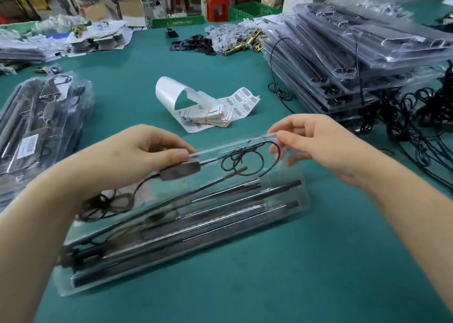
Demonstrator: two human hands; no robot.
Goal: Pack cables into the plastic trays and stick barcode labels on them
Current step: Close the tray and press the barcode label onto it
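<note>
A long clear plastic tray [289,214] lies diagonally on the green table in front of me, with dark metal rods [220,214] inside. A thin black cable [247,159] is coiled in its upper compartment. My left hand [147,148] pinches the tray's raised clear lid edge above a small dark block [180,170] on the cable. At the lid's far right end, my right hand [316,146] grips the edge with its fingertips. Sheets of barcode labels [241,103] lie beyond the tray.
A tall stack of packed trays [355,60] stands at the right, with a tangle of loose black cables [416,116] beside it. Another pile of trays [41,116] is at the left. Brass parts, black clips and paper litter the far table.
</note>
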